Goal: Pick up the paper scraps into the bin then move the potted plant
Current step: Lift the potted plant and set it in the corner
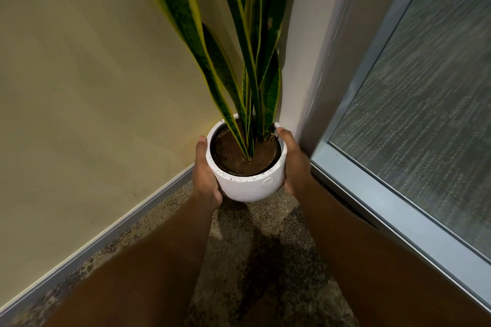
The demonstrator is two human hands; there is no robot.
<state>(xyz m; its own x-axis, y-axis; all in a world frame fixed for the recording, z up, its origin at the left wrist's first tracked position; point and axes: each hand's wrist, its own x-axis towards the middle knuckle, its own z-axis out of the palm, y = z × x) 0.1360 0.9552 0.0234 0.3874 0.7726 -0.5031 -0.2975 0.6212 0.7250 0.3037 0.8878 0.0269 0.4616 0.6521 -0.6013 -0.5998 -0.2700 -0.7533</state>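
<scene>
We hold the potted plant (247, 167) in a room corner, left hand (206, 175) and right hand (293, 164) with fingers wrapped round the white pot's sides. Speckled carpet (265, 247) lies below; can't tell whether the pot touches it. Beige wall (79, 87) at left with metal baseboard (106, 241), glass panel (425, 87) in metal frame at right.
</scene>
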